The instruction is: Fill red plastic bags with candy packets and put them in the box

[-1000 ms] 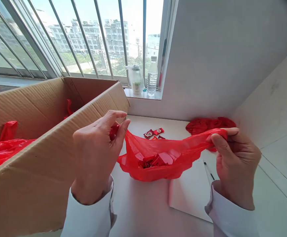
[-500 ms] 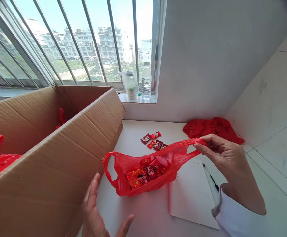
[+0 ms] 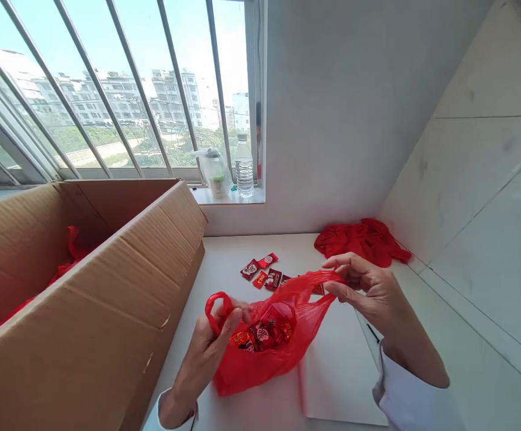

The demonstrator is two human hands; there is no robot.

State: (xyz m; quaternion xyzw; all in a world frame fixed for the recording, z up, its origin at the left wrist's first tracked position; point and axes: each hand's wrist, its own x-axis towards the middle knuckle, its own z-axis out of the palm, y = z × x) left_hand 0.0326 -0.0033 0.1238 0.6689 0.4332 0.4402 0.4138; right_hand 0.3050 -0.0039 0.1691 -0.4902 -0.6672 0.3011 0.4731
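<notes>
A thin red plastic bag [image 3: 260, 374] hangs between my two hands above the white table, its mouth gaping upward. Inside it lie several small red packets [image 3: 264, 335] with printed designs. My right hand [image 3: 368, 293] pinches one handle of the bag between thumb and fingers. At the other handle, my left hand [image 3: 213, 344] is closed around the plastic, with the loop standing up over its fingers. Beyond the bag, several more packets [image 3: 250, 269] are spread on the table, some partly covered by the bag.
An open cardboard box [image 3: 121, 317] with red plastic inside stands at the left. A notebook [image 3: 341, 371] and a pen [image 3: 372, 333] lie right of the bag. Crumpled red bags [image 3: 361, 239] rest by the wall. A water bottle [image 3: 244, 167] and a wrapped cup [image 3: 218, 176] occupy the windowsill.
My left hand has moved up from below and taken hold of the bag's left handle. My right hand keeps its handle; the bag looks shorter across and the view has shifted right.
</notes>
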